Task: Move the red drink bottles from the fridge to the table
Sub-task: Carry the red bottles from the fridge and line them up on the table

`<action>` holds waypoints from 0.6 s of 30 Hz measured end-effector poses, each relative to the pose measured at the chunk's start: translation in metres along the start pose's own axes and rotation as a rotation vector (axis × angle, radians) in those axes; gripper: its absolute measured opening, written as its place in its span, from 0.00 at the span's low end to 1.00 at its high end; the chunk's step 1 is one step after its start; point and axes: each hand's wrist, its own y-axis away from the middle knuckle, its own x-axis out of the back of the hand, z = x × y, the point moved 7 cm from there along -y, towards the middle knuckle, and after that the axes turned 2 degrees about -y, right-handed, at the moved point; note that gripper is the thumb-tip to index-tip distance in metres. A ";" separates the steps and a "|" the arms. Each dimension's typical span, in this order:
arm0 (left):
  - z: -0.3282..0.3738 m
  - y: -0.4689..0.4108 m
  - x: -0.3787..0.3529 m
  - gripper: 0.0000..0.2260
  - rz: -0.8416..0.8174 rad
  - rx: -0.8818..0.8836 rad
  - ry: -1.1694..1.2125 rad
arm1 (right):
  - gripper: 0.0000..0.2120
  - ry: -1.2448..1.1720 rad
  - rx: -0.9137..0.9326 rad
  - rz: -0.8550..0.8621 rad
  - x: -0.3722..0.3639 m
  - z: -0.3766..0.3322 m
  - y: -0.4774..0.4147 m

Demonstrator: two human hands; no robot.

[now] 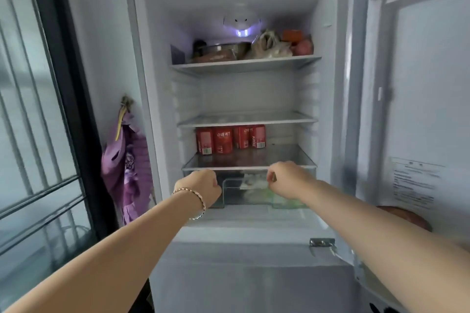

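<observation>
The red drink bottles with white lettering and barcode labels stand upright in a tight cluster, four that I can count, at the back left of the lower clear glass shelf inside the open white fridge; their tops are hidden behind the shelf above. My left hand and right hand are both held out before that lower shelf's front edge, well short of the bottles, fingers curled under, with nothing in either that I can see; whether the right one touches the edge I cannot tell. I judge the bottles to be stiff-walled and, if full, fairly heavy for their size. Cold from the fridge, they may be damp and slick, so a fingertip pinch would be poor. I would wrap my fingers round the middle of an outer bottle's body, thumb opposite, and draw it forward low under the shelf above, minding that its neighbours stand close against it and could tip
</observation>
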 end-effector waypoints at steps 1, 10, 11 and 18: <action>-0.004 -0.019 -0.006 0.08 0.003 0.022 0.012 | 0.07 -0.010 0.005 -0.002 -0.005 0.003 -0.023; -0.051 -0.166 -0.040 0.08 0.099 0.155 0.128 | 0.13 -0.196 0.000 -0.019 -0.060 -0.006 -0.212; -0.053 -0.178 -0.044 0.08 0.095 0.140 0.122 | 0.14 -0.252 -0.013 -0.025 -0.067 -0.008 -0.228; -0.055 -0.235 -0.064 0.08 0.121 -0.053 -0.013 | 0.43 -0.580 -0.164 0.042 -0.123 -0.012 -0.345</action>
